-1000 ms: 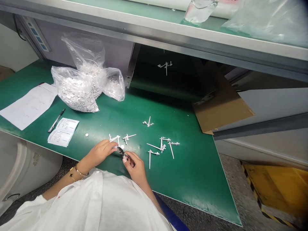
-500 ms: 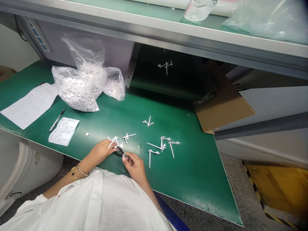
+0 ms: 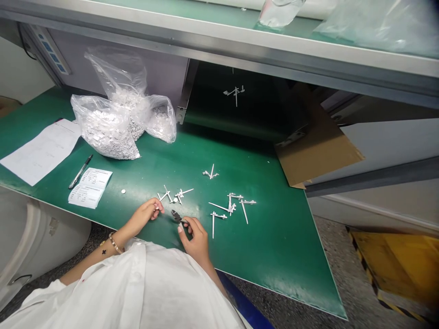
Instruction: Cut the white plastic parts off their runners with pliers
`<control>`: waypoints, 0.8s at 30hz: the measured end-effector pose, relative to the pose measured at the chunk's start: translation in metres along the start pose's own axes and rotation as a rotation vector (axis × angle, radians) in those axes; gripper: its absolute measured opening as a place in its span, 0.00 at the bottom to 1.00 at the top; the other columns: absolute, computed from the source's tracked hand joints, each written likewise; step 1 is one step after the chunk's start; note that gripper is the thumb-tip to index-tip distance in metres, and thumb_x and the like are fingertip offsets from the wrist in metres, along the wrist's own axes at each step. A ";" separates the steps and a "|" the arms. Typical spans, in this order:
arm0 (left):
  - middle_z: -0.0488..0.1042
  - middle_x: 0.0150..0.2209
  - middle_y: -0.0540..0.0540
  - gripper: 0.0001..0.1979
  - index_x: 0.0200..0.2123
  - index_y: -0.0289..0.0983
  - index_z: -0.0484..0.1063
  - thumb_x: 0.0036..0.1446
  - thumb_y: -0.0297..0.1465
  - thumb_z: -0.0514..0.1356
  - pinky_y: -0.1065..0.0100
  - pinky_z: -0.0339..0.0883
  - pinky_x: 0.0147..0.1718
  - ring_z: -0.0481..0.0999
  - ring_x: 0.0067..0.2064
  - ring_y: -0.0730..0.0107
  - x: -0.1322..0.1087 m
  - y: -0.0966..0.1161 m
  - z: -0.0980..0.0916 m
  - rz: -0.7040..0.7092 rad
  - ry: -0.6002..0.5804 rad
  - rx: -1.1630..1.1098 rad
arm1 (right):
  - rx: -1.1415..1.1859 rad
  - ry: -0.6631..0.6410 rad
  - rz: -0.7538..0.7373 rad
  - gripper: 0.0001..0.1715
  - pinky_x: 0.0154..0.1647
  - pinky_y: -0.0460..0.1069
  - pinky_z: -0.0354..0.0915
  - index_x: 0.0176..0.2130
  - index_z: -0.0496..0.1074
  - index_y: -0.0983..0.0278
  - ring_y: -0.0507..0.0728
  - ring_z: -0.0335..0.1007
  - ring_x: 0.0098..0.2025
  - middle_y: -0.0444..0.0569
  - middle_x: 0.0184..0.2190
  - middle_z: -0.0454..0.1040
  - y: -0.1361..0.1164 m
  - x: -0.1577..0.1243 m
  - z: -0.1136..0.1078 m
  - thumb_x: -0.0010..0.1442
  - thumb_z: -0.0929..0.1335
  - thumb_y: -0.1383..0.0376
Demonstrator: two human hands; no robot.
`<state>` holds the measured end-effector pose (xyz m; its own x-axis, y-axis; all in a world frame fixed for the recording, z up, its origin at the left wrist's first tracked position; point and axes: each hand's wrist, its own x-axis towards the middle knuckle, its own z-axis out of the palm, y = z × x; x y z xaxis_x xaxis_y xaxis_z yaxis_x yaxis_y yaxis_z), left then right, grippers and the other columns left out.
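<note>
Green desk point(image 3: 274, 260), one, its near edge by your shirt front point(image 3: 133, 288).
Right hand point(image 3: 196, 237), one: yours, wrapped about the handles of the cutting pliers point(image 3: 176, 215), whose dark tips point away from you.
Left hand point(image 3: 147, 213), one: yours, fingers curled narrow; you cannot tell whether a speck of white at the fingertips is held.
Change: half a second ago your left fingers and the pliers meet at a white part; now your hands stand apart and that part lies just beyond them. Contact with it seems finished for the moment.
White branched parts point(image 3: 229, 204), six: three grouped to the right of the pliers, two side by side beyond your left hand, one farther off.
Round white discs point(image 3: 123, 191), two: one at that pair, one near the printed slip.
Printed slip point(image 3: 89, 188), one; pen point(image 3: 80, 172), one; paper sheet point(image 3: 40, 151), one.
Cardboard piece point(image 3: 315, 157), one, at the right.
Clear bags of white bits point(image 3: 104, 132), three, standing together.
Dark panel point(image 3: 254, 121), one, showing a pale shape, perhaps a reflection.
Shelf point(image 3: 219, 29), one: clear cup point(image 3: 279, 13), one.
</note>
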<state>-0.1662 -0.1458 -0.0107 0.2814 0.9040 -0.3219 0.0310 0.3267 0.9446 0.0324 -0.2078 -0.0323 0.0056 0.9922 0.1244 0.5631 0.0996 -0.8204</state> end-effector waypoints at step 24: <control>0.49 0.18 0.60 0.15 0.32 0.36 0.62 0.48 0.35 0.65 0.79 0.38 0.12 0.49 0.15 0.85 0.021 0.009 0.082 -0.428 0.399 -0.666 | 0.146 0.158 -0.020 0.14 0.27 0.46 0.59 0.42 0.67 0.64 0.51 0.61 0.29 0.48 0.33 0.67 0.014 -0.001 0.002 0.58 0.62 0.59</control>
<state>-0.0815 -0.1468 -0.0036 0.0148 0.6558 -0.7548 -0.5431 0.6391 0.5447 0.0391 -0.2075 -0.0451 0.1320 0.9670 0.2181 0.4385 0.1403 -0.8877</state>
